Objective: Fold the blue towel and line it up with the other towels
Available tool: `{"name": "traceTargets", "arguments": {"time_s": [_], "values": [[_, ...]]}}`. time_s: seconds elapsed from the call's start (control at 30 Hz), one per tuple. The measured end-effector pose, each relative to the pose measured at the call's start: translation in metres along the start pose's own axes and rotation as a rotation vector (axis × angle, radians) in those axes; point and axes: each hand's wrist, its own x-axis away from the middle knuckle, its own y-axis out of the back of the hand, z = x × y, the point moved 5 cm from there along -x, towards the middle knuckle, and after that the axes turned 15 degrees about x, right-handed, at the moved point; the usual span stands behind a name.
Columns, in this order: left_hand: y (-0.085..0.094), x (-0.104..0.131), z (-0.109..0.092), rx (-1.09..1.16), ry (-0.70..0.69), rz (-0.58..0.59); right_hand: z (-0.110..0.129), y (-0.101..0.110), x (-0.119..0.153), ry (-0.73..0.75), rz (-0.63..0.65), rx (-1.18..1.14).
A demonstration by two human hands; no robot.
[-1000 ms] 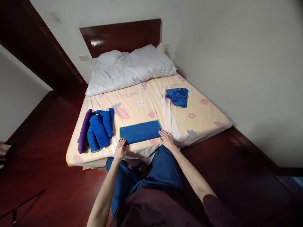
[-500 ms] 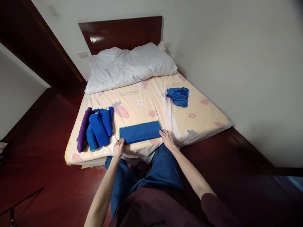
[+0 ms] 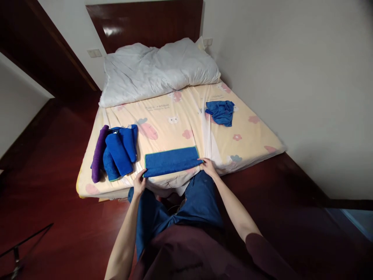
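Observation:
A folded blue towel [image 3: 171, 160] with green edging lies as a long strip at the front edge of the bed. My left hand [image 3: 139, 182] pinches its near left corner. At the near right corner, my right hand [image 3: 208, 166] has the edge between thumb and fingers. Left of the strip sit several rolled blue towels [image 3: 119, 153] beside a rolled purple towel [image 3: 100, 154]. A crumpled blue cloth [image 3: 220, 112] rests farther back on the right side of the bed.
The bed [image 3: 250, 146] has a patterned yellow sheet. Across its far end lies a white quilt [image 3: 160, 74], before a dark wooden headboard [image 3: 148, 23]. A wall [image 3: 285, 85] runs along the right. A thin black stand [image 3: 16, 254] is at lower left.
Both hands have gone from resting on the strip's near corners to gripping them, and the near edge is slightly lifted. The camera view has tilted down a little.

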Motion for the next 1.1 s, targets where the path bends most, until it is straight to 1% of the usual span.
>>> {"name": "traceTargets", "arguments": {"time_s": [0.07, 0.1, 0.2, 0.3, 0.4, 0.5, 0.6, 0.77, 1.03, 1.1], "values": [[-0.0025, 0.0001, -0.0029, -0.002, -0.017, -0.022, -0.0035, 0.0011, 0.0004, -0.021, -0.020, -0.025], [-0.0029, 0.0000, -0.0034, -0.008, -0.001, -0.049, -0.0050, 0.0020, 0.0007, -0.035, -0.037, -0.023], [-0.0017, -0.0004, -0.0022, -0.021, 0.118, -0.141, -0.0077, 0.0053, 0.0010, -0.084, -0.108, -0.001], [-0.0019, -0.0012, -0.0027, 0.011, 0.202, -0.168, -0.0071, 0.0072, 0.0007, -0.116, -0.168, 0.017], [-0.0024, -0.0017, -0.0045, 0.055, 0.220, -0.193, -0.0061, 0.0064, -0.0001, -0.136, -0.180, 0.018], [-0.0033, -0.0016, -0.0052, 0.112, 0.206, -0.228, -0.0061, 0.0061, -0.0009, -0.152, -0.193, 0.012], [-0.0048, -0.0012, -0.0049, 0.147, 0.183, -0.232, -0.0068, 0.0061, -0.0011, -0.162, -0.201, 0.004], [-0.0049, 0.0001, -0.0063, 0.128, 0.160, -0.214, -0.0084, 0.0066, 0.0004, -0.182, -0.221, -0.018], [-0.0043, 0.0020, -0.0090, 0.098, 0.182, -0.184, -0.0100, 0.0047, -0.0004, -0.171, -0.216, -0.024], [-0.0035, 0.0013, -0.0111, 0.075, 0.180, -0.196, -0.0109, 0.0059, -0.0006, -0.179, -0.228, -0.038]]}}
